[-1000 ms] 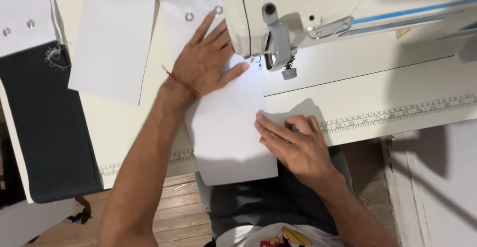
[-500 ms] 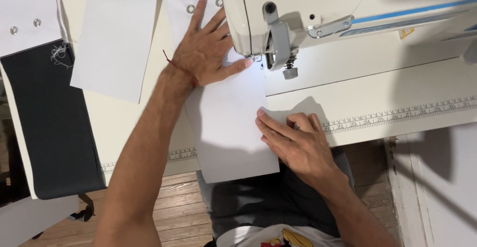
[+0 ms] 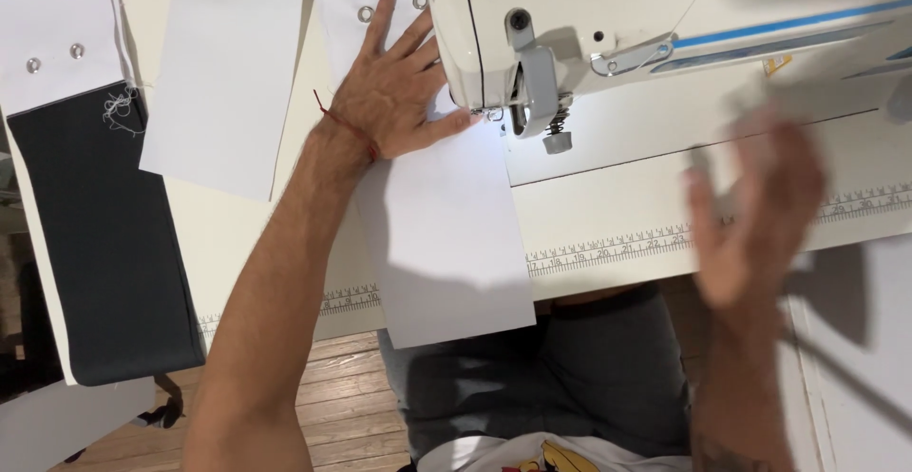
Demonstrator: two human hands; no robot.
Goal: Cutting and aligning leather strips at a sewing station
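My left hand [image 3: 397,92] lies flat with spread fingers on a long white fabric strip [image 3: 446,235] that has two metal eyelets at its far end. The strip runs under the presser foot [image 3: 556,135] of a white sewing machine [image 3: 608,16] and hangs over the table's front edge. A red thread is tied around my left wrist. My right hand [image 3: 760,211] is lifted off the table to the right of the strip, blurred, fingers apart and holding nothing.
A second white fabric piece [image 3: 228,73] lies left of the strip. A dark fabric panel [image 3: 100,244] with a white eyeleted piece [image 3: 52,30] lies at the far left. A printed ruler [image 3: 617,244] runs along the table's front edge. Wooden floor shows below.
My right hand has left the strip's near end and swung up and to the right. My left hand slid the strip slightly farther away along the machine.
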